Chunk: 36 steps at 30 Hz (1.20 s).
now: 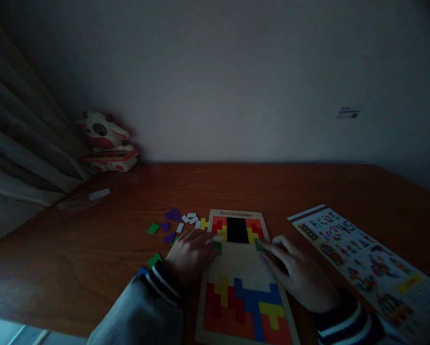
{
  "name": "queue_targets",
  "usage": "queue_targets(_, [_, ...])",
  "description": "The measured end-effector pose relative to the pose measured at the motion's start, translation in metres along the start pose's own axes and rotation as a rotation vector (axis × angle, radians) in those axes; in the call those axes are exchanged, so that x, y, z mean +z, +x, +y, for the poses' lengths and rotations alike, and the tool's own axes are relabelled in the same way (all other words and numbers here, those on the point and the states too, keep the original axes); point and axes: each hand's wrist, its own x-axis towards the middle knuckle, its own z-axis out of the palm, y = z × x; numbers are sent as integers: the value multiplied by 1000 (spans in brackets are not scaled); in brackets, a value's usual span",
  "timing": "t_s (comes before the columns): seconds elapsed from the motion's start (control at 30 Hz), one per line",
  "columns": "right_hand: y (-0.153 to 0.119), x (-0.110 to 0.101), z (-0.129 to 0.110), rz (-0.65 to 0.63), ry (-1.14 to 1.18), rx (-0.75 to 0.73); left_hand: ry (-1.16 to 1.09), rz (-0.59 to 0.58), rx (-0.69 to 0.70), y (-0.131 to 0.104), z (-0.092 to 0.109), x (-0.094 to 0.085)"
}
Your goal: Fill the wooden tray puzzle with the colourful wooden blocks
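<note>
Head view shows the puzzle board (pixel 240 261) lying flat on the wooden table (pixel 258 184), between the two hands, with a bare band across its middle. At the left edge of that band is one green piece (pixel 218 247), under the fingertips of the left hand (pixel 191 256); a small white piece (pixel 217 238) lies just beyond it. How wide the left grip is, I cannot tell, as the back of the hand covers it. A second green piece (pixel 260 245) sits at the right edge of the band, touched by the index fingertip of the right hand (pixel 297 273), whose thumb and fingers are loosely spread.

Beyond the band, red, orange and yellow pieces flank a black block (pixel 237 230). On the near part of the board, red, yellow, blue and orange pieces fit against one another.

Left of the board, loose purple pieces (pixel 172 214), white pieces (pixel 189 219) and a yellow piece (pixel 204 224) lie scattered, with more green ones and some blue beside the left sleeve (pixel 153 297). To the right lies a printed sheet (pixel 366 268). At the far left stands a toy cow (pixel 103 134) near the curtain (pixel 17 129); a label (pixel 348 112) is on the wall (pixel 236 86).
</note>
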Motion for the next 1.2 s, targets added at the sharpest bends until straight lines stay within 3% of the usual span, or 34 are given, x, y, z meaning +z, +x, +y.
queue_targets(0.2, [0, -1, -1, 23, 22, -8, 30, -28, -49, 1, 2, 2])
queue_targets(0.47, [1, -2, -3, 49, 35, 3, -85, -11, 88, 4, 7, 0])
queue_targets(1.2, [0, -1, -2, 18, 42, 17, 28, -78, -51, 2, 7, 3])
